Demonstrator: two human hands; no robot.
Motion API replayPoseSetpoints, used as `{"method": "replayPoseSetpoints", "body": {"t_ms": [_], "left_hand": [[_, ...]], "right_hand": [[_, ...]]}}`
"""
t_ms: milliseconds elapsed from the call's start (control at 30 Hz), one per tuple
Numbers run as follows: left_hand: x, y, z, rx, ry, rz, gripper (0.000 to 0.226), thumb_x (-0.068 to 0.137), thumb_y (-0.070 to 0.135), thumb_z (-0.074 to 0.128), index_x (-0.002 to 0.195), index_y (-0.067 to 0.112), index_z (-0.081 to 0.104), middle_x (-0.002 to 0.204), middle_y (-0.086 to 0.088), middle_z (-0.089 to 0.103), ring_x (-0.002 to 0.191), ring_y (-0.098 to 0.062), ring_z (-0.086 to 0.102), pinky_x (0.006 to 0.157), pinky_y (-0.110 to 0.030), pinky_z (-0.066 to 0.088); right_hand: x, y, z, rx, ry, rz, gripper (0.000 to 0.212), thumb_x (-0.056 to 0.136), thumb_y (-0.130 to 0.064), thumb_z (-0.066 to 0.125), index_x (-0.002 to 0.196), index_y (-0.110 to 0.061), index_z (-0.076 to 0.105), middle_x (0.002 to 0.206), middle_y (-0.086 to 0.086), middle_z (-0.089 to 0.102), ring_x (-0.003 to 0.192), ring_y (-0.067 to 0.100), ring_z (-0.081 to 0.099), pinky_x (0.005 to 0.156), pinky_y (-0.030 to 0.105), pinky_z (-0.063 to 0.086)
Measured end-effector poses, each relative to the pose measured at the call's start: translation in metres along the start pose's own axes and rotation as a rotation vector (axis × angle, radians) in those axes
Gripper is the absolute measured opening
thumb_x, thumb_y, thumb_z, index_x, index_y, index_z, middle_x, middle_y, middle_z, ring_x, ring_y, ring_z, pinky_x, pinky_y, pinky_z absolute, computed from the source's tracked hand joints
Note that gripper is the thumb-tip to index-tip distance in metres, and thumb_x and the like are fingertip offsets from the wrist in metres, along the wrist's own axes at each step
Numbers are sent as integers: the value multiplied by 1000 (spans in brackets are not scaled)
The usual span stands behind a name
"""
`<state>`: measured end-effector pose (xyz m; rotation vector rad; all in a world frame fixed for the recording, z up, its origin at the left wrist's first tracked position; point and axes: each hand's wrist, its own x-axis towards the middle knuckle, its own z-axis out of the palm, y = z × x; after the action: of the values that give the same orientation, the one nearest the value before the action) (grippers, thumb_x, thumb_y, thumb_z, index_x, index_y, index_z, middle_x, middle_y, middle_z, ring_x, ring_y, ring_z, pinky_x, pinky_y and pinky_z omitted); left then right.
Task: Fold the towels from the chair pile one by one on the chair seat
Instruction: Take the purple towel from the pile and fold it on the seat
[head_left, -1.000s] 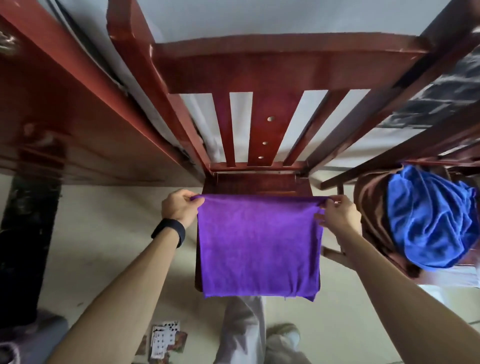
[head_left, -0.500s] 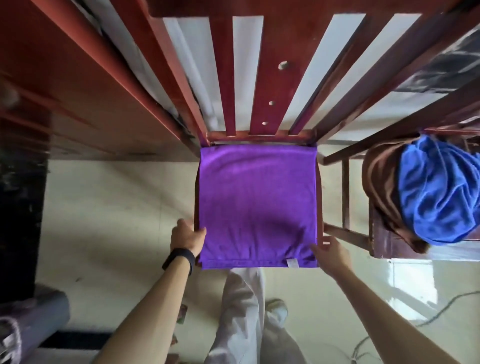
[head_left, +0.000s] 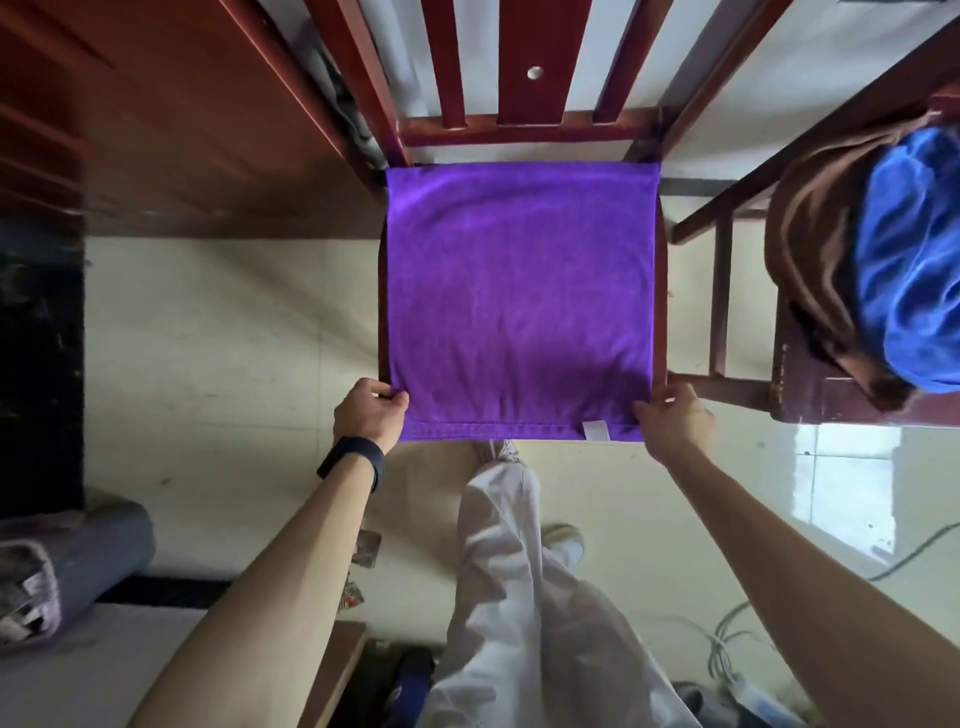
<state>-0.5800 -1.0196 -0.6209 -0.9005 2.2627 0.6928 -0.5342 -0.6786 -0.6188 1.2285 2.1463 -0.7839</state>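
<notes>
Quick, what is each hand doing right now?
Left hand: pinches the purple towel at its near left corner.
Right hand: grips the purple towel's near right corner.

Matt, fuzzy purple cloth towel (head_left: 519, 296), glossy red-brown wooden chair (head_left: 524, 127), shiny pale tiled floor (head_left: 218, 332)

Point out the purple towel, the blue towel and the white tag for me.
purple towel (head_left: 519, 291): head view, middle of the flat spread cloth.
blue towel (head_left: 914, 260): head view, middle of the bunched cloth.
white tag (head_left: 596, 430): head view, centre of the tag.
</notes>
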Motion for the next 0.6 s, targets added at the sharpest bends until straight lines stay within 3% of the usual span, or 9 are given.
{"method": "replayPoseSetpoints", "body": {"t_ms": [200, 300, 400, 533, 600], "left_hand": [[-11, 3, -15, 52, 31, 36, 9, 88, 37, 61, 91, 28, 61, 94, 0, 70, 92, -27, 65, 75, -29, 48], [-19, 4, -21, -99, 53, -9, 8, 86, 33, 65, 86, 26, 62, 94, -4, 72, 93, -27, 67, 85, -32, 53], [-27, -9, -17, -151, 32, -46, 8, 83, 34, 68, 82, 27, 64, 94, -4, 74, 91, -27, 69, 88, -35, 54], [-30, -26, -1, -145, 4, -50, 10, 84, 35, 69, 80, 28, 63, 95, -4, 74, 90, -30, 70, 87, -38, 55], [-30, -28, 9, -107, 1, -44, 8, 87, 33, 66, 85, 26, 63, 98, -6, 74, 96, -30, 67, 87, -35, 53]], "right_hand": [[-11, -3, -14, 135, -29, 42, 31, 94, -30, 60, 120, -14, 68, 115, 13, 71, 113, 35, 62, 94, 37, 46], [-13, 4, -24, 216, -14, 43, 32, 78, -50, 52, 98, -29, 65, 95, 8, 75, 98, 35, 69, 92, 46, 54], [-8, 23, -22, 264, -19, 36, 14, 83, -41, 50, 87, -29, 55, 75, 6, 73, 82, 35, 72, 84, 54, 57], [-8, 34, -11, 190, -12, 6, 24, 83, -45, 51, 94, -26, 59, 82, 4, 74, 88, 36, 71, 85, 52, 56], [-8, 32, -3, 142, -29, 19, 26, 91, -38, 57, 107, -19, 62, 92, 6, 76, 97, 35, 69, 89, 43, 53]]}}
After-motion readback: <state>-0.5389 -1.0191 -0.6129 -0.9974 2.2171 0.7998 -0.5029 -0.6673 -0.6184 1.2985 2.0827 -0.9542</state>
